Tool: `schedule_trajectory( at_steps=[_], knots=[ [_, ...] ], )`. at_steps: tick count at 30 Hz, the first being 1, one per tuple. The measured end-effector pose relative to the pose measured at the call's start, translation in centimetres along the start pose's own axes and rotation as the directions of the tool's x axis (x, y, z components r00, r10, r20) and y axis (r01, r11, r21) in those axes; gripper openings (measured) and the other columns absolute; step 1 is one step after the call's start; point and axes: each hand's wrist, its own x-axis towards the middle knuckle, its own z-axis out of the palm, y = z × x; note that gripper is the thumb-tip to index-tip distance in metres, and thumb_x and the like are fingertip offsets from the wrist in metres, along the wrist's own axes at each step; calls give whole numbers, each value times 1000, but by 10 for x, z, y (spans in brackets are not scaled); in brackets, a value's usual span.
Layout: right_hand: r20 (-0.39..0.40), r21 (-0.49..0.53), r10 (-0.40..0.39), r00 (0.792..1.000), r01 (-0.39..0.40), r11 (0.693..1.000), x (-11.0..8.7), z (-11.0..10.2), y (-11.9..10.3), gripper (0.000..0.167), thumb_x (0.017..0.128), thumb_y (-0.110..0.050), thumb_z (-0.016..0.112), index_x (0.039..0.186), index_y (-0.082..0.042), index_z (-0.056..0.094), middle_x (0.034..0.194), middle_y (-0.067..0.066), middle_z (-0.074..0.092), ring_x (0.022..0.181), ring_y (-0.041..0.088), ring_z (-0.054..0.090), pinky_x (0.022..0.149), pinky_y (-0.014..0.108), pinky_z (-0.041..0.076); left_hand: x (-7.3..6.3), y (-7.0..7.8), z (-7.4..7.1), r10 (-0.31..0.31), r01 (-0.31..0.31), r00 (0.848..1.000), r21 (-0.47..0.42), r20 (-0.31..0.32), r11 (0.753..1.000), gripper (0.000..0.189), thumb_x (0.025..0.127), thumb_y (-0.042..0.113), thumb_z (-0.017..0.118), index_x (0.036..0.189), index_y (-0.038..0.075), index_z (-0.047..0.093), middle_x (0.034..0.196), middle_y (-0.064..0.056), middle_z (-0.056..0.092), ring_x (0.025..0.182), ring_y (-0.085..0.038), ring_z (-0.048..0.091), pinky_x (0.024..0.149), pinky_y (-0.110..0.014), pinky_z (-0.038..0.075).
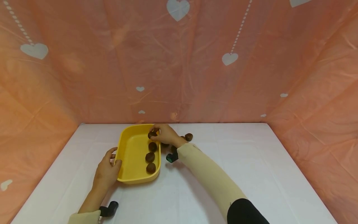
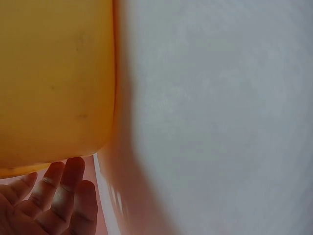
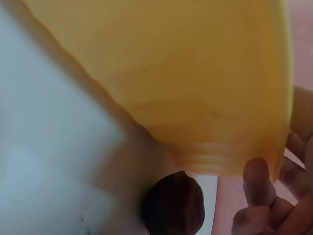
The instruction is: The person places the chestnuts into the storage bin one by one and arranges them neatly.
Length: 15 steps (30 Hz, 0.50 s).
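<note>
A yellow plastic tray sits on the white table, with three brown chestnuts lined up along its right side. My left hand holds the tray's left side, thumb at the rim and fingers along the outer wall. In the left wrist view those fingers touch the tray wall. Reaching over the far right corner, my right hand pinches another chestnut between thumb and fingers, inside the tray. From the right wrist view, the fingers reach around the rim and the held chestnut is hidden.
Outside the tray on the right, several more chestnuts lie on the table, partly covered by my right wrist. One chestnut is close beside the tray wall. An orange curtain with white hearts encloses the back and sides.
</note>
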Motion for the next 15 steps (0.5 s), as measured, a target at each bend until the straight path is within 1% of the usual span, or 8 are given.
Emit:
schedule_trajectory(
  at_steps=[4,9,15],
  knots=[
    [22,-41,-2,1000,3,999,7,1,1,32,83,-26,73,113,-19,67,106,-1,67,96,14,58,89,27,46,0,0,-1,4,-4,1000,3,-5,1000,54,96,21,44,148,13,30,133,-21,50,102,-31,56,81,-39,43],
    [59,-84,27,998,-22,996,11,2,-2,33,84,-27,72,116,-21,66,109,-1,66,96,14,58,90,28,46,1,-1,-1,4,-4,1000,4,-5,1000,55,96,22,44,148,13,31,133,-21,50,102,-31,55,80,-37,42],
    [93,-182,43,995,-25,983,15,5,-3,33,86,-28,69,119,-23,66,110,-3,66,94,13,56,89,28,46,0,-1,0,4,-4,1000,-5,-5,1000,54,96,21,44,148,13,31,133,-21,50,103,-31,56,82,-39,42]
  ],
)
